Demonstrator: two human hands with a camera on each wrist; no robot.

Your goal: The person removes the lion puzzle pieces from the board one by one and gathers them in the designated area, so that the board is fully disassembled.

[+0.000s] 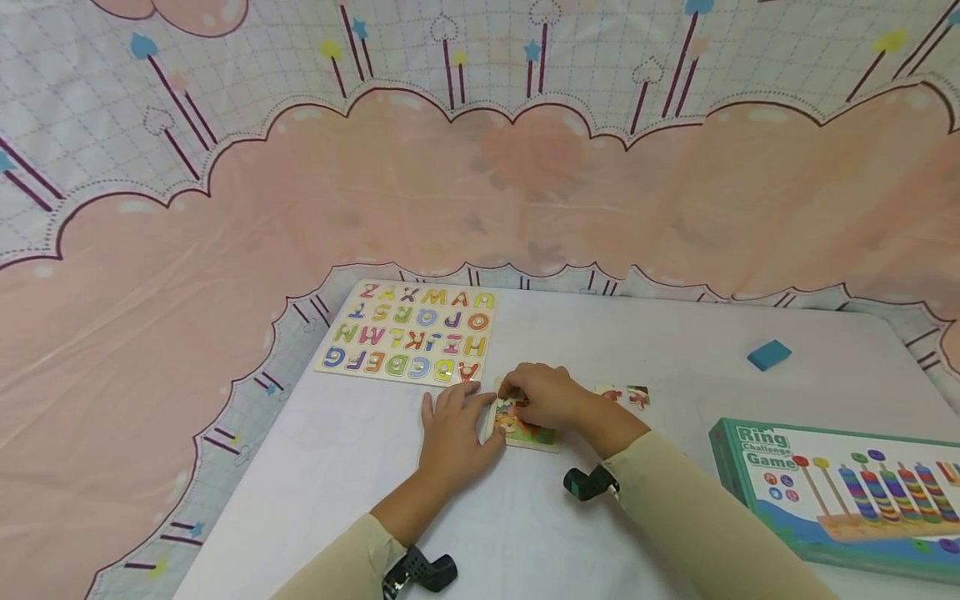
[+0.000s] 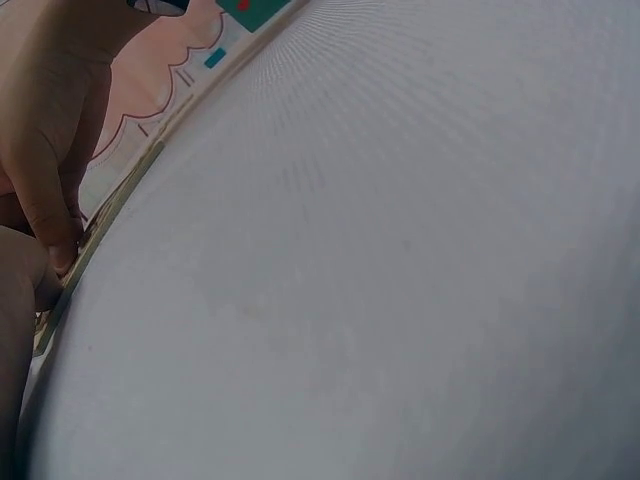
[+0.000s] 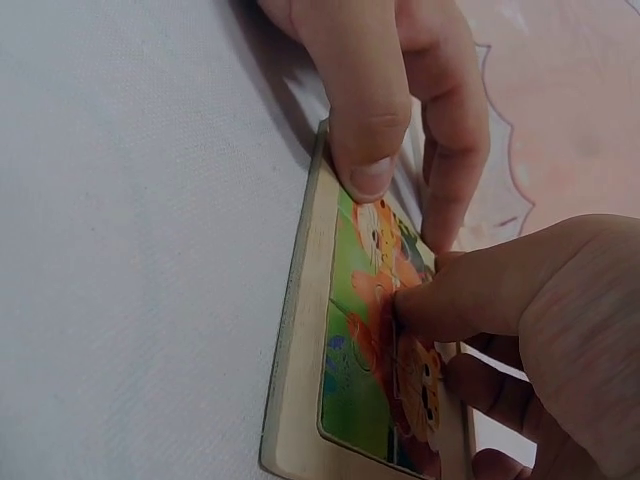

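Note:
A small wooden picture puzzle (image 1: 536, 439) with an orange, tiger-like animal on green lies flat on the table between both hands. My left hand (image 1: 456, 433) rests at its left side, fingers spread, the thumb (image 3: 370, 165) pressing on the frame's corner and the fingertips by the far edge. Over the puzzle's upper part, my right hand (image 1: 551, 400) pinches a puzzle piece between thumb (image 3: 430, 300) and curled fingers, close against the picture. That piece is mostly hidden by the hand. Loose puzzle pieces (image 1: 638, 397) lie just right of the board, beyond the right wrist.
A wooden alphabet board (image 1: 405, 333) with coloured letters lies at the back left. To the right stands a green Ring Challenge Game box (image 1: 795, 533), with a blue block (image 1: 769, 356) farther back. A patterned cloth (image 1: 420, 200) hangs behind the white table.

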